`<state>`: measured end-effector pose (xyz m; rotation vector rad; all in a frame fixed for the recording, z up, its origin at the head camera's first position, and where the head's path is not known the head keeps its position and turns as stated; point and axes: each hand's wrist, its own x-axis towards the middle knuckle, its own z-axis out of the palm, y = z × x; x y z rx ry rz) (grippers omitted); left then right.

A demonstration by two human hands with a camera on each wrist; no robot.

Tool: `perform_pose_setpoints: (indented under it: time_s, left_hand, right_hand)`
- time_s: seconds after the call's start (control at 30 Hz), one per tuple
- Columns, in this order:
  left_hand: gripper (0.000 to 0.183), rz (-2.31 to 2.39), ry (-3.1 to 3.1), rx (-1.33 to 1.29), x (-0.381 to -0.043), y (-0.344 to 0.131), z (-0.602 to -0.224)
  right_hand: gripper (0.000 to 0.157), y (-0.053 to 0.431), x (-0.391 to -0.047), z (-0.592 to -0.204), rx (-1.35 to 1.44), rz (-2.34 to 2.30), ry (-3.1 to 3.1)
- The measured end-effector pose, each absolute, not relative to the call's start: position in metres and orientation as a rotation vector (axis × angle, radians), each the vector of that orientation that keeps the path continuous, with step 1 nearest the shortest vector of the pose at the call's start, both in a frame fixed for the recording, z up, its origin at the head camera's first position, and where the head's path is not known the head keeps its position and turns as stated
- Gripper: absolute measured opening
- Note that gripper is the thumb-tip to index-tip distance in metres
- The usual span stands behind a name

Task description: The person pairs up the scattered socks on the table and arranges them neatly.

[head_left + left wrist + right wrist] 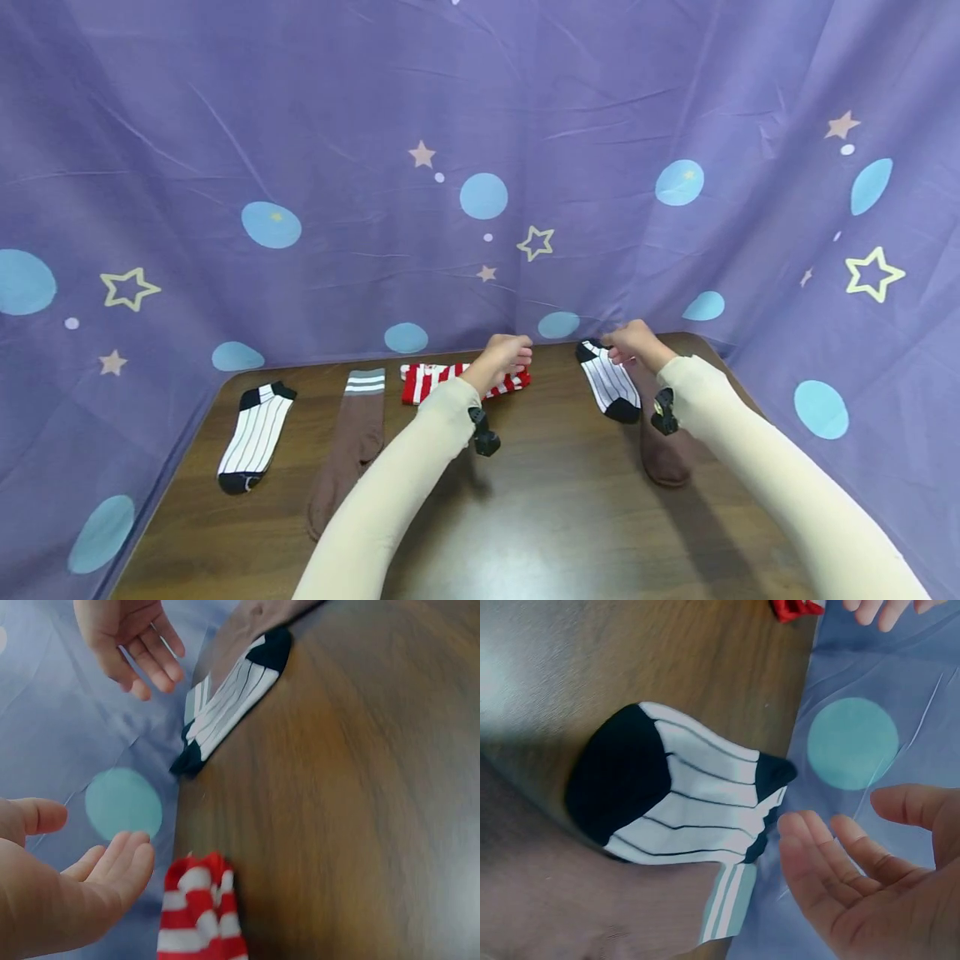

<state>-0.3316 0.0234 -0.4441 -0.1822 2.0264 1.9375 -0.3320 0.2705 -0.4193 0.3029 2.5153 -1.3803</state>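
Now the left hand (504, 357) hovers by the red-and-white striped fabric sock (437, 382) at the brown wooden table's (540, 492) far edge, thumb and fingers apart, nothing in them. Over to the right hand (636, 340): fingers spread from thumb, also holding nothing, near the white, black-striped ankle sock (611, 382), which lies against the long brown fabric sock (663, 454).

Curtained-off indoor spot, kind of room unclear, purple star-patterned cloth (360, 108) behind wood-grain table (555, 475)
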Motion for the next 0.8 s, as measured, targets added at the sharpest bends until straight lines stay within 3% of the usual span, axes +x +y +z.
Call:
perform_pose_setpoints:
  time_s: [0.2, 0.27, 0.43, 0.67, 0.8]
  left_hand:
    - [0.04, 1.897, 1.917, -0.197, -0.334, 0.043, -0.462]
    - [0.04, 1.901, 1.881, -0.21, -0.337, 0.051, -0.471]
    - [0.042, 1.918, 1.773, -0.208, -0.348, 0.07, -0.498]
    - [0.049, 1.906, 1.7, -0.264, -0.32, 0.094, -0.482]
    - [0.043, 1.902, 1.702, -0.288, -0.356, 0.117, -0.541]
  right_hand:
    - [0.008, 0.281, -0.329, -0.433, 0.396, -1.397, 2.494]
    - [0.007, 0.284, -0.328, -0.437, 0.424, -1.409, 2.472]
    - [0.01, 0.292, -0.324, -0.446, 0.488, -1.385, 2.439]
    - [0.026, 0.301, -0.324, -0.457, 0.528, -1.355, 2.42]
    - [0.025, 0.303, -0.325, -0.461, 0.568, -1.346, 2.413]
